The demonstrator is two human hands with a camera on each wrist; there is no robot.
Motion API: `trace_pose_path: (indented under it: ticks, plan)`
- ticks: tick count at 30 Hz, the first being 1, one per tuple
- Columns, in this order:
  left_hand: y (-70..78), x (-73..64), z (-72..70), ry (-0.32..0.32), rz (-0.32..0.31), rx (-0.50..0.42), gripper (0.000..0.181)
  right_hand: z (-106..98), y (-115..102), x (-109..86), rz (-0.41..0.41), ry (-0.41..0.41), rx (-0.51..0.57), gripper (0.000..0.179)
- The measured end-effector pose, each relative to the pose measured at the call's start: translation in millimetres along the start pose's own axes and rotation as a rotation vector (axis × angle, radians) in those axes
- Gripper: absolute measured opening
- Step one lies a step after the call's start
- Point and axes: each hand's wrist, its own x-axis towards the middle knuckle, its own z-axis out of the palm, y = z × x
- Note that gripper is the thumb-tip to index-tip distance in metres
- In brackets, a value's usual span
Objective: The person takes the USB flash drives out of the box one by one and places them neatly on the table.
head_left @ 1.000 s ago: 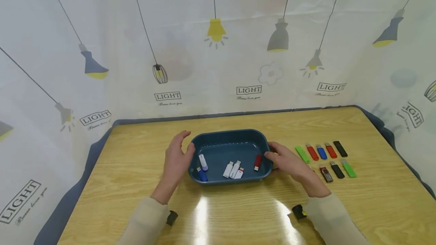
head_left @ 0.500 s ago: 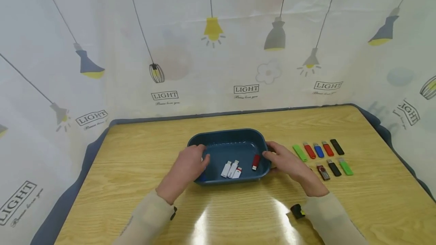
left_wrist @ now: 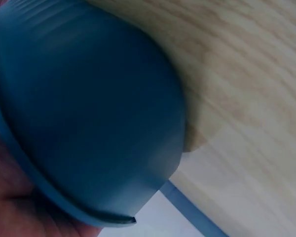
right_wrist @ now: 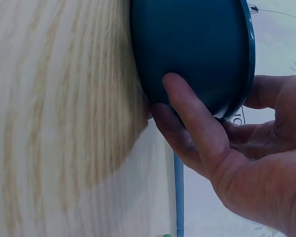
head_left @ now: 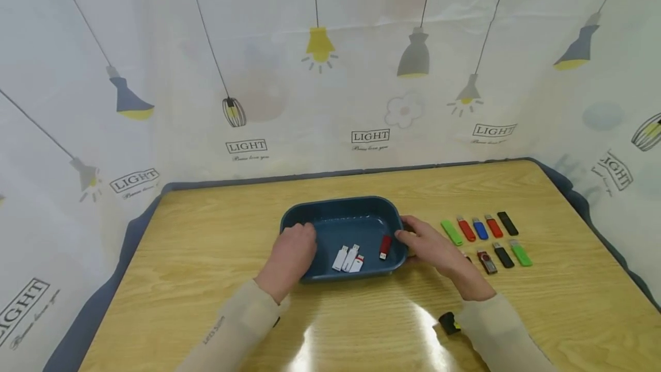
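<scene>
A dark blue tray (head_left: 356,208) sits on the table, with three white USB sticks (head_left: 349,259) lying side by side in it and a dark red USB stick (head_left: 385,247) near its right end. My left hand (head_left: 291,254) reaches over the left rim, fingers bent down into the tray and hidden from view. It covers the spot where a white-purple and a blue USB stick lay. The left wrist view has part of this hand (left_wrist: 12,197) beyond the rim. At the right end, my right hand (head_left: 431,248) grips the tray, with fingers (right_wrist: 195,111) against its outer wall.
Right of the tray lie two rows of USB sticks, among them a green one (head_left: 451,232), a blue one (head_left: 480,228) and a black one (head_left: 508,223). A dark red swivel one (head_left: 486,262) is nearer. A lamp-print curtain (head_left: 310,102) stands behind the table (head_left: 217,234).
My left hand has moved from beside the tray's left rim to inside it, its fingers now curling downward. The right hand keeps its grip. The whole view has shifted slightly.
</scene>
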Motion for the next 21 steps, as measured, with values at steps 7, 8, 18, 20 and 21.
trace_pose_path:
  ticks: [7,8,18,20,21]
  plan:
    - [-1.8,1.6,6.2,-0.084,0.028,-0.043,0.018,1.7,-0.2,0.0,0.000,-0.004,0.002,0.055]
    - [-2.3,2.2,6.7,-0.097,0.041,-0.057,0.018,1.6,-0.1,-0.2,-0.002,-0.005,0.001,0.055]
    - [-3.6,9.8,5.5,-0.161,0.042,-0.119,0.036,0.7,0.8,-0.7,-0.020,-0.003,-0.006,0.055]
    - [-2.3,11.2,3.5,-0.151,0.039,-0.106,0.033,0.7,1.1,-0.6,-0.023,-0.003,-0.005,0.055]
    - [-1.8,11.7,2.8,-0.148,0.037,-0.097,0.031,0.8,1.2,-0.6,-0.025,-0.004,-0.004,0.055]
